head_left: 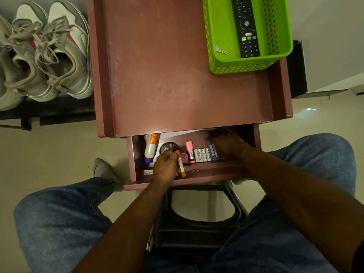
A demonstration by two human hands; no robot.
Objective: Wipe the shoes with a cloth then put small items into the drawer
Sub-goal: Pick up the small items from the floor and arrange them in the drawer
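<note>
The drawer point(197, 174) of the reddish-brown side table point(177, 75) is pulled out toward me. In it lie a white-and-orange tube point(151, 146), a round black tin point(167, 147), a pink highlighter point(190, 151) and several white batteries point(202, 154). My left hand point(166, 168) is over the drawer's front left and grips a small orange stick point(182, 166). My right hand point(226, 143) reaches into the back right of the drawer, fingers curled down; what it touches is hidden. Grey-and-white shoes point(45, 54) sit on a dark rack at the left.
A green perforated basket point(222, 62) stands on the table's back right corner, holding a black remote point(245, 26) and a key point(220, 49). A black stool point(197, 223) is between my knees under the drawer. White paper point(183, 133) lies at the drawer's back.
</note>
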